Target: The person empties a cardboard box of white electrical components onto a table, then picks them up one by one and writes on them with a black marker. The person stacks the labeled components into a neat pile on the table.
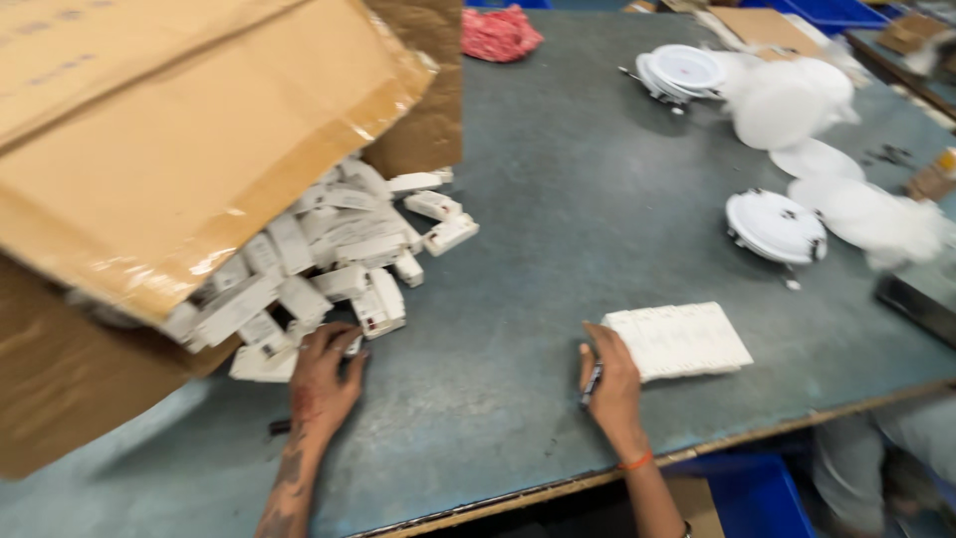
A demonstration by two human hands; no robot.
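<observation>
Two hands, left hand (324, 384) fingers spread on white boxes (329, 259), right hand (609, 384) gripping pen (592, 384), table edge (558, 483) near.

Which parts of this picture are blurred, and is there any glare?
Head view: the round white lamps and white wrappings at the right are smeared by motion blur; the cardboard box and small white boxes spilling from it are soft too. The left hand, the right hand and the white sheet are fairly sharp. Light is even, with pale glare on the box's flap.
</observation>
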